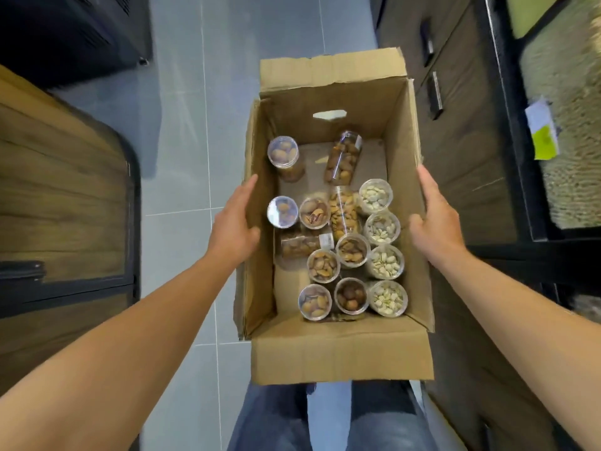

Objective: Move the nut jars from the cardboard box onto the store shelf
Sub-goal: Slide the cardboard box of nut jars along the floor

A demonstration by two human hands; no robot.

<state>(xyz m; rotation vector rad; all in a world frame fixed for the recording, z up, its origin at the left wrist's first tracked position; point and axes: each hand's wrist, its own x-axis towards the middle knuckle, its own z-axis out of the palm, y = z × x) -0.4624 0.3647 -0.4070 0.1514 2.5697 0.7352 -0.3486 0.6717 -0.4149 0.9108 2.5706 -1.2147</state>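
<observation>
Two hands frame the cardboard box (328,349), which sits open on the grey tiled floor (182,157) in front of my knees. My left hand (234,222) lies flat against the outside of the left wall with fingers straight and loosely together, thumb near the rim; it grips nothing. My right hand (435,219) does the same on the right wall, fingers extended, thumb hooked toward the rim, holding nothing.

Inside the box stand the nut jars (351,250), clear tubs with see-through lids. Four pistachio jars (382,227) line the right wall, one behind the other. Brown nuts fill the upright jars in the middle and near end. Three jars lie on their sides: one at the far end (343,157), one in the middle, and one by the left wall carrying a small white label (327,239) whose writing is too small to read. Two more upright jars stand along the left wall.

To my right is a dark shelf unit (520,177); a white and green tag (543,131) lies there, its print unreadable.
</observation>
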